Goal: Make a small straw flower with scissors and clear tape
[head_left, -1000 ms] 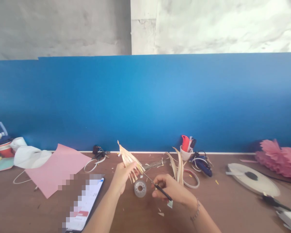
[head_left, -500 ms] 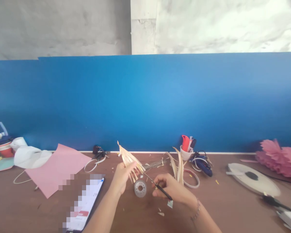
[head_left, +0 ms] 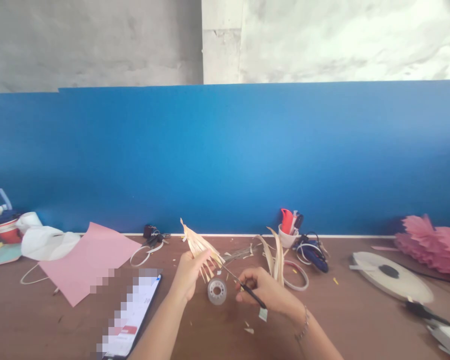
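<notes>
My left hand [head_left: 189, 272] pinches a pale, dried husk-like piece [head_left: 198, 242], whose cut strips hang down near the fingers. In my right hand [head_left: 257, 287] is a thin tool with a black handle [head_left: 253, 295]; its metal tip reaches the lower right edge of the husk piece. Whether the tool is tweezers or scissors I cannot tell. A roll of clear tape [head_left: 217, 291] lies on the table between my hands. Behind my right hand stand more pale husk strips [head_left: 277, 260].
A phone [head_left: 129, 320] and pink paper [head_left: 90, 260] lie on the left. Behind are a white cup of pens [head_left: 288, 236] and a blue panel [head_left: 225, 160]. To the right are a tape ring [head_left: 298, 276], a white disc [head_left: 393, 277] and pink crumpled paper [head_left: 431, 245].
</notes>
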The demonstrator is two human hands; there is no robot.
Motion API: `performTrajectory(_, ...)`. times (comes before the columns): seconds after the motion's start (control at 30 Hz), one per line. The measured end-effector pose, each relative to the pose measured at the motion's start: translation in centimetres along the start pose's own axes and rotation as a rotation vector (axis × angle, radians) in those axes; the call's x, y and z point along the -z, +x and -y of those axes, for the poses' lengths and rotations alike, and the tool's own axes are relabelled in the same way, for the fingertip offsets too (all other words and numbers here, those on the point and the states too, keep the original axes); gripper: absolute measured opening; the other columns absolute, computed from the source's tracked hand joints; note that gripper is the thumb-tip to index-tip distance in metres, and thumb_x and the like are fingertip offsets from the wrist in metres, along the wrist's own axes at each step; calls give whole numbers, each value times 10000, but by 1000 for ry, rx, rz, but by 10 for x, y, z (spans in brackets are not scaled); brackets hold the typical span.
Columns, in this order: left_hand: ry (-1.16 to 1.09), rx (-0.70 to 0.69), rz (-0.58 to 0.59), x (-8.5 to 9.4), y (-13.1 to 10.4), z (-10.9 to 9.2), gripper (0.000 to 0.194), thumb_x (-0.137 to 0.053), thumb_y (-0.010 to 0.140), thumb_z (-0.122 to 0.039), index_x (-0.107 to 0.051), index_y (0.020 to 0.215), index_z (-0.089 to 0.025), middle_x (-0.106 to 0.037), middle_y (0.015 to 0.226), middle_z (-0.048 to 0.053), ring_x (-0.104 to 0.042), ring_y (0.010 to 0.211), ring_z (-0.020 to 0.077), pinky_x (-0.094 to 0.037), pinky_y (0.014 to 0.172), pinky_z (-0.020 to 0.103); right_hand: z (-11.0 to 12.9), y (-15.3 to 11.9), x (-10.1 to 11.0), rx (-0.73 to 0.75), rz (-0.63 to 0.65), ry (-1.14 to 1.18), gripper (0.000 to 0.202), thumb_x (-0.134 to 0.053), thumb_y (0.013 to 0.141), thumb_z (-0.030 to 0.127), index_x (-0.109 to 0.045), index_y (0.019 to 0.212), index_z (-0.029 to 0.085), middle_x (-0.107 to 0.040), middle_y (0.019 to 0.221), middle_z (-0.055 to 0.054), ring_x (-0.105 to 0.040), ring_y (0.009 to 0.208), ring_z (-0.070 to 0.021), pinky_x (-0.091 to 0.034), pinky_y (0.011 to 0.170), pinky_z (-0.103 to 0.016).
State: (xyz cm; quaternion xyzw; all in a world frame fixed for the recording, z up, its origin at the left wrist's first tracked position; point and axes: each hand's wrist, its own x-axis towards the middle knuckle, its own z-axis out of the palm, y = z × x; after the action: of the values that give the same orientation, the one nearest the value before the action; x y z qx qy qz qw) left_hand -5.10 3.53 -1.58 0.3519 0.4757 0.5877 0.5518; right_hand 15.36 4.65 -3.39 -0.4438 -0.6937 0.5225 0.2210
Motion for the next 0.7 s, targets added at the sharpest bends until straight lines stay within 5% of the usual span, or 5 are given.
performTrajectory(0.7,-65,25,-36,-8,-4,1,262,-751,607,-295,-687,756,-89,-721,734,110,-668,667,196,-527,679,300,7,-2,-2,-57,-5,56,180,-711,593,221,-583,695,147,-477,416,85,-372,374,-44,-291,366,-152)
